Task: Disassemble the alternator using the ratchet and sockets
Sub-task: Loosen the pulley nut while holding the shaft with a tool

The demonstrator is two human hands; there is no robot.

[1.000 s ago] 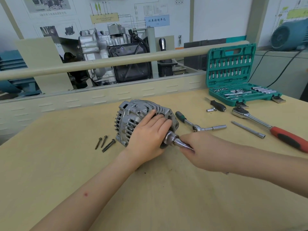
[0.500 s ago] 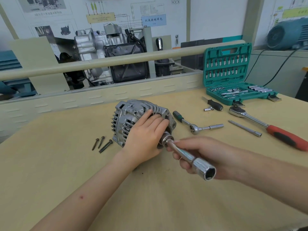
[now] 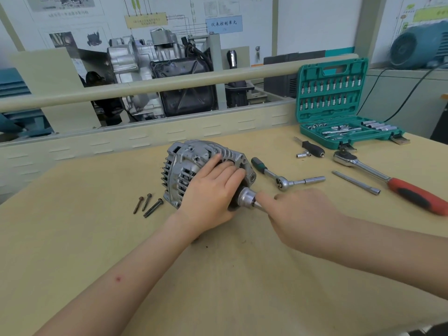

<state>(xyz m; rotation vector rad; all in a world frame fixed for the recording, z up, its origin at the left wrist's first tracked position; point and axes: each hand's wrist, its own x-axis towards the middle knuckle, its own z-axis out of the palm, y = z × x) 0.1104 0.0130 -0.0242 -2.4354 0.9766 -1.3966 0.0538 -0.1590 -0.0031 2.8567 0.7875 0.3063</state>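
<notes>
Steadying the alternator point(image 3: 194, 163) on the workbench point(image 3: 72, 238), left hand point(image 3: 208, 190) laid flat across its housing.
Right hand point(image 3: 298, 217) curls round a socket tool point(image 3: 246, 198) seated on the alternator's end; three bolts point(image 3: 146, 204) lie beside it.

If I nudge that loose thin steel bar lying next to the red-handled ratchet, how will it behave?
The thin steel bar looks round and smooth, so it would likely roll across the flat bench. Solid metal, so probably stiff and light. Its polished surface may slip in a loose grip. The red-handled ratchet beside it might stop it.
</notes>
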